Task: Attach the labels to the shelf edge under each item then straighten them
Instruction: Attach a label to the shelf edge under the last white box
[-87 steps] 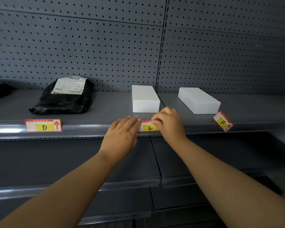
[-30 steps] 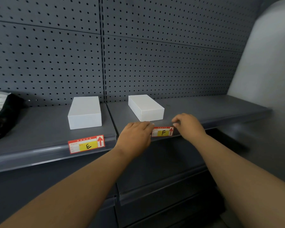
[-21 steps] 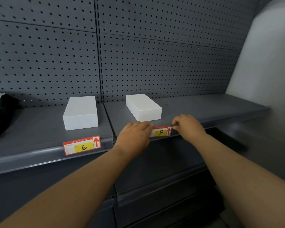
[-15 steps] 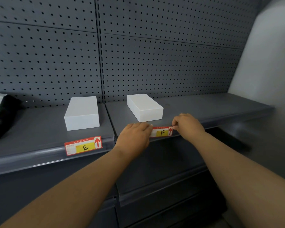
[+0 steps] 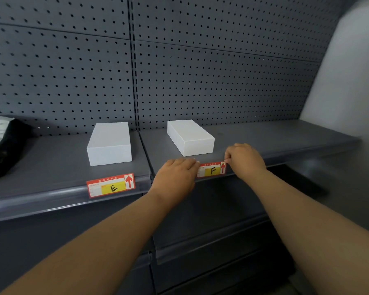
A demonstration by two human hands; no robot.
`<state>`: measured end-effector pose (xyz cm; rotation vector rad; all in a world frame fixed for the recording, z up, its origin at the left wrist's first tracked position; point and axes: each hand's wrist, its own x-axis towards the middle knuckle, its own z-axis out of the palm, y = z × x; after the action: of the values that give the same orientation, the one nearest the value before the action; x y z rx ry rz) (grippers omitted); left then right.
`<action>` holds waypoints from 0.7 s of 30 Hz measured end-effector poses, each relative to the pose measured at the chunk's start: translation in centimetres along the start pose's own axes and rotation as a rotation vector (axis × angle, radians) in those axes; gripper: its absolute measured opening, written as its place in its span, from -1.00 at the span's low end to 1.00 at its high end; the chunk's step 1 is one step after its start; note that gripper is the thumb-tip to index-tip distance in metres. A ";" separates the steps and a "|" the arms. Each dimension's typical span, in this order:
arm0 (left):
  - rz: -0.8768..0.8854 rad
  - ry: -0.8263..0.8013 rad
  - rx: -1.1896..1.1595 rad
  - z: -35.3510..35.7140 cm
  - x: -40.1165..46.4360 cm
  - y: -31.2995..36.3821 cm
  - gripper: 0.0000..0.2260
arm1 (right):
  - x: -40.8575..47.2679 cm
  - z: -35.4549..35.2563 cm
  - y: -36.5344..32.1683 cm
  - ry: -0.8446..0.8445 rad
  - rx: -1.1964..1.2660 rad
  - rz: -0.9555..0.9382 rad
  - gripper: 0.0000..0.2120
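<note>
Both hands are at label F (image 5: 212,170), which sits on the shelf edge (image 5: 51,201) just below the right white box (image 5: 190,137). The left hand (image 5: 175,177) lies palm down at the label's 9 o'clock end, fingers flat and covering that end. The right hand (image 5: 244,159) is at the 3 o'clock end, fingertips pinched on the label's upper right corner beside the red arrow. The hands are apart, with the yellow patch and the letter F showing between them. Label F looks roughly level along the edge.

At 9 o'clock from the hands, label E (image 5: 111,185) sits on the edge under the left white box (image 5: 110,143). A black bag (image 5: 4,150) lies on the shelf at the far 9 o'clock side of the view. Grey pegboard (image 5: 200,71) backs the shelf.
</note>
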<state>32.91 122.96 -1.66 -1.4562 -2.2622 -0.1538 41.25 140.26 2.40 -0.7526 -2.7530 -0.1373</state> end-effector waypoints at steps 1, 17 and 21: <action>0.000 0.000 0.004 0.0 0.0 0.0 -0.56 | 0.0 0.0 0.0 0.004 0.002 0.002 -0.92; 0.002 -0.024 0.018 -0.1 -0.3 0.2 -0.52 | -0.2 -0.2 -0.6 -0.033 -0.067 0.030 -0.86; 0.005 -0.037 0.025 0.0 -0.2 0.1 -0.52 | -0.2 -0.3 -0.7 -0.026 -0.058 0.040 -0.86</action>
<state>33.08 122.80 -1.76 -1.4637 -2.2813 -0.0977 41.15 139.53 2.65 -0.8297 -2.7667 -0.2012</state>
